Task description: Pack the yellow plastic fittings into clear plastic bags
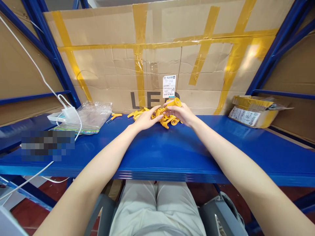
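Note:
A yellow plastic part (pixel 175 103) with a round, cup-like end and a ridged stem is held just above a heap of similar pieces. My right hand (pixel 185 113) has its fingers closed round the cup end. On the other side, the thumb and fingertips of my left hand (pixel 147 119) pinch the stem end, which is partly hidden by the fingers. Below and behind both hands lies the pile of yellow plastic pieces (pixel 166 123), some branched and some ring-shaped. A separate branched yellow piece (pixel 116 115) with a small metal-looking bit lies to the left.
Clear plastic bags (pixel 92 114) and a white plug with cable (pixel 69 113) lie on the left of the blue shelf (pixel 169 150). A small open carton (pixel 253 113) stands at right. A large taped cardboard box (pixel 110 72) closes off the back; blue posts flank it.

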`<state>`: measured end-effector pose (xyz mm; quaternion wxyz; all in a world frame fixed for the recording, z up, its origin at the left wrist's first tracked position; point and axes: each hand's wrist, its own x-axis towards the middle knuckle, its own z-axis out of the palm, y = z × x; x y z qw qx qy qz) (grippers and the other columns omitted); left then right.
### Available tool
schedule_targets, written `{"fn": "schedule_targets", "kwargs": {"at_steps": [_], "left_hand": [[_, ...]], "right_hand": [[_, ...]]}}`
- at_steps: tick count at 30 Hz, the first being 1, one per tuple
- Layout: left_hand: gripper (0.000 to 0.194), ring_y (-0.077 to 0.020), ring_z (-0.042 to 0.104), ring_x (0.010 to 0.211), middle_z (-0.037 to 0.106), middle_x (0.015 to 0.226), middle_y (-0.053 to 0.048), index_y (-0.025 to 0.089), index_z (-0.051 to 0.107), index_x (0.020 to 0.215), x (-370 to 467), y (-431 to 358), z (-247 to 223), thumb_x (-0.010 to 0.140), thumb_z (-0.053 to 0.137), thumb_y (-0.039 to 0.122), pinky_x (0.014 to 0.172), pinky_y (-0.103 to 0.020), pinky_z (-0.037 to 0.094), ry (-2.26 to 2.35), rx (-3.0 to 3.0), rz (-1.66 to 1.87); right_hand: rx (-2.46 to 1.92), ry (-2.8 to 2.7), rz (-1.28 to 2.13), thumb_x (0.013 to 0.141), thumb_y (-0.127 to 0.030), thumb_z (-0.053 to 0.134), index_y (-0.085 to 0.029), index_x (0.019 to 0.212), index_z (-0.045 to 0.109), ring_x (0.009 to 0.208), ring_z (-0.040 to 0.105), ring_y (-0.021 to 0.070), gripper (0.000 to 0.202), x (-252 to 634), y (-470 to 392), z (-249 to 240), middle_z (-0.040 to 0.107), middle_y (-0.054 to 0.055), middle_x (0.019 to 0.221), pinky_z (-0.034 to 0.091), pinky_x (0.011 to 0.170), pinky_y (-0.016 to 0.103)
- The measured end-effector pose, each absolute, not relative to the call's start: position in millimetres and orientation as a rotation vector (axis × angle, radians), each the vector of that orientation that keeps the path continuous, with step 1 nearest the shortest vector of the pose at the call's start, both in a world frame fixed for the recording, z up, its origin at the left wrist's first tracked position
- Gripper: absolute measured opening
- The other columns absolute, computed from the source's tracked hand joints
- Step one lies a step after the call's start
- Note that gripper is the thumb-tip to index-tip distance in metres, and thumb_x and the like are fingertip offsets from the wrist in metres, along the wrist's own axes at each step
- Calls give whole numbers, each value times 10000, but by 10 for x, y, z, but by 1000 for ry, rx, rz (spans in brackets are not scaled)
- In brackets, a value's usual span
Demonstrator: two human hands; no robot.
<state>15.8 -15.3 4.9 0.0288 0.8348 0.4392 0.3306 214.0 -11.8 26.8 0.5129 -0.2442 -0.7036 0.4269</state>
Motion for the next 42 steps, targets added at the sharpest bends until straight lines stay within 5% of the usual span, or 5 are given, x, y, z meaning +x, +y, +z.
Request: {"fn": "schedule_targets", "kwargs": {"at_steps": [8,20,28,42], "left_hand": [[388,-231,667,942,718,1027,-49,236,608,1211,131,-135,111,853,529,365,821,-300,475,1795,2619,1131],[375,-244,658,979,701,1075,-51,284,613,1214,112,-194,169,854,522,340,754,-294,464,1949,2875,858],[404,-239,658,979,694,1108,-52,295,595,1261,170,-250,153,868,530,359,746,-287,466,1954,2905,774],[408,-221,663,929,712,1025,-59,238,605,1245,124,-176,130,848,541,305,714,-271,455,1872,2970,825]], "right_hand": [[-696,-1741,987,652,-460,780,-180,1044,613,853,687,201,509,2144,-83,226,703,70,975,544,794,365],[-1200,-2108,502,762,-500,680,-155,880,687,706,621,156,364,2199,-109,273,696,55,840,440,581,240],[-1264,-2386,432,883,-438,547,-165,954,680,697,585,140,312,2229,-97,281,691,44,860,400,598,227],[-1414,-2414,-38,906,-325,534,-178,884,609,812,608,184,166,2120,-236,371,688,63,915,342,656,254]]}}
